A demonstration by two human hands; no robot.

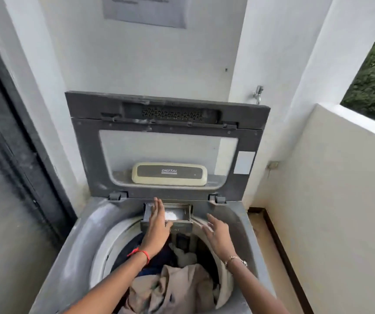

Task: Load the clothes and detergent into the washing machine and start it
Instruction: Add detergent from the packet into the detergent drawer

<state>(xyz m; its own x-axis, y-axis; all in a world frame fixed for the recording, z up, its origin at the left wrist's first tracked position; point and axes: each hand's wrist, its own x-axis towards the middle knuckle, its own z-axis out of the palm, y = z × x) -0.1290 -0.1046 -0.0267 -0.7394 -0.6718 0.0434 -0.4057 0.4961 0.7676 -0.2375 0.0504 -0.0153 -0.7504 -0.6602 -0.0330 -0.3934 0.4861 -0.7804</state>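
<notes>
A grey top-loading washing machine (73, 243) stands with its lid (91, 159) raised upright. Clothes (170, 288), beige on top and dark blue beneath, fill the drum. At the back rim a small detergent drawer (178, 214) is pulled out, with white powder in it. My left hand (157, 225) lies over the drawer's left part with straight fingers. My right hand (216, 234) hovers open just right of the drawer, above the drum rim, holding nothing.
A dark-framed glass door (12, 155) runs along the left. White walls rise behind the machine, with a tap (258, 94) at the right. A low cream parapet wall (331, 177) closes the right side, leaving a narrow floor strip (270, 245) beside the machine.
</notes>
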